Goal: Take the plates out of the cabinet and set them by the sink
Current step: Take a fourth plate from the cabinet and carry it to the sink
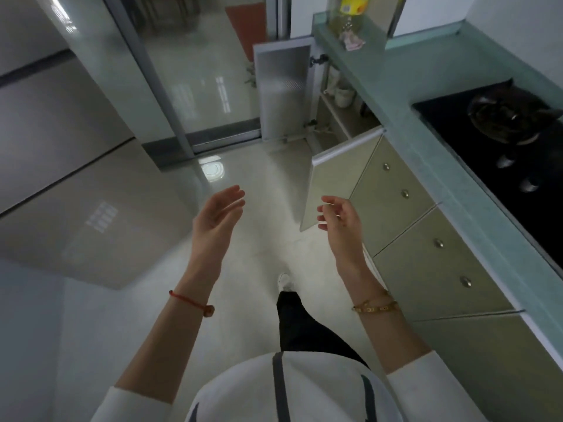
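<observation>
Left hand point(217, 214), right hand point(338, 219): grip slack, both empty. Risk: open cabinet door point(332, 184) juts just beside right hand; may get knocked. No plates discernible.

Under-counter cabinet point(345, 124), 2 doors point(283, 86) swung open, whitish crockery point(344, 96) on shelf

Cabinet point(341, 117) lies ahead, beneath the counter point(399, 99) on the right.

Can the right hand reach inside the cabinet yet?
Probably not yet. The right hand is open and empty, but the near door stands open between it and the cabinet, which lies farther ahead.
</observation>
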Available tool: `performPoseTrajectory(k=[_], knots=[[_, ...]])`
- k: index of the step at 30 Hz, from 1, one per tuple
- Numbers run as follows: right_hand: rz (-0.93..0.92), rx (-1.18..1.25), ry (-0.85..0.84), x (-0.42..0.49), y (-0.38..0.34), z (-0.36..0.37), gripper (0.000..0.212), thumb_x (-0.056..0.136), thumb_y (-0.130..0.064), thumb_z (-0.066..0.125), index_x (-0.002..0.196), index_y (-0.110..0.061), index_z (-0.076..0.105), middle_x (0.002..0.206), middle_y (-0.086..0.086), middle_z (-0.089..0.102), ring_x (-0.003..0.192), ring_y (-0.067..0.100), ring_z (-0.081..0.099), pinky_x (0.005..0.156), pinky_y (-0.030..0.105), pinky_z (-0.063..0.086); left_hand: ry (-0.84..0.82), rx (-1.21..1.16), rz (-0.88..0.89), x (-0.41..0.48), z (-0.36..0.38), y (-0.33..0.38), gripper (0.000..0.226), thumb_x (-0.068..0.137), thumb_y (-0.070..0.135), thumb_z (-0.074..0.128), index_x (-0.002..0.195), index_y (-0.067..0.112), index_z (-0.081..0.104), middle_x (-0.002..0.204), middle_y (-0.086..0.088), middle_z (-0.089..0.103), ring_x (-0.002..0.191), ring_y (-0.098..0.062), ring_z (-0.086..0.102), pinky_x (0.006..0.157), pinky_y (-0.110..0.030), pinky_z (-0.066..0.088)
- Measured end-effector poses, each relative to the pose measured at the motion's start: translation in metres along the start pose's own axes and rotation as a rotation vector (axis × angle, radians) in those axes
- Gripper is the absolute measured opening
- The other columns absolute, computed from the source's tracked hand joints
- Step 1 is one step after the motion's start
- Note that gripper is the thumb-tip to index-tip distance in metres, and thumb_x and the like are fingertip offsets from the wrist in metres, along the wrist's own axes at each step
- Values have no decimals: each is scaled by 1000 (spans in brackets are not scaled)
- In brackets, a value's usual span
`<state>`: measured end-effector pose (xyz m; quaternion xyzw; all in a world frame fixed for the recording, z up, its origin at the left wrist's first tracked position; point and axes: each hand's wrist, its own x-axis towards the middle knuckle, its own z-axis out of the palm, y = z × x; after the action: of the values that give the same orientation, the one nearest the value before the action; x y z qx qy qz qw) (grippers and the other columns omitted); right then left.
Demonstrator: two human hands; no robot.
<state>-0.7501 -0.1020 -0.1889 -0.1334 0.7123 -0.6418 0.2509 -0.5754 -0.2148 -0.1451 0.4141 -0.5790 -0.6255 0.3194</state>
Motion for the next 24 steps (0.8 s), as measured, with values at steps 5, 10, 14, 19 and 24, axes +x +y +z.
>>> performPoseTrajectory(k=[5, 10, 14, 19, 24], knots=[[-2, -19, -21, 106, -34, 34, 20, 96, -12, 53, 113, -9, 63, 101, 6, 67, 89, 16, 63, 80, 30, 56, 18, -9, 26, 107, 23, 27, 37, 93, -4, 57, 128, 9, 61, 126, -11, 67, 117, -23, 65, 108, -45, 47], [-2, -41, -34, 195, -62, 65, 20, 97, -14, 53, 114, -10, 62, 102, 10, 66, 93, 21, 64, 85, 35, 56, 7, -12, 31, 197, 40, 48, 37, 94, -3, 57, 129, 8, 60, 127, -12, 66, 117, -23, 64, 108, -45, 47], [19, -42, -42, 251, -72, 91, 19, 98, -15, 53, 114, -13, 62, 102, 6, 65, 91, 18, 62, 83, 30, 55, -6, 7, 34, 264, 49, 57, 37, 93, -4, 57, 128, 7, 60, 126, -11, 67, 116, -22, 65, 107, -44, 48], [46, -50, 21, 319, -74, 131, 21, 98, -15, 54, 117, -11, 61, 111, 9, 64, 99, 19, 62, 87, 30, 55, -84, 37, 21, 363, 55, 55, 36, 93, -5, 56, 127, 7, 60, 126, -11, 66, 116, -24, 65, 108, -45, 47], [109, -44, 148, 393, -75, 176, 19, 98, -15, 55, 116, -16, 61, 112, 8, 67, 103, 24, 65, 87, 30, 55, -216, 43, 20, 485, 57, 58, 36, 92, -6, 56, 126, 7, 62, 126, -12, 67, 114, -22, 65, 107, -42, 47]])
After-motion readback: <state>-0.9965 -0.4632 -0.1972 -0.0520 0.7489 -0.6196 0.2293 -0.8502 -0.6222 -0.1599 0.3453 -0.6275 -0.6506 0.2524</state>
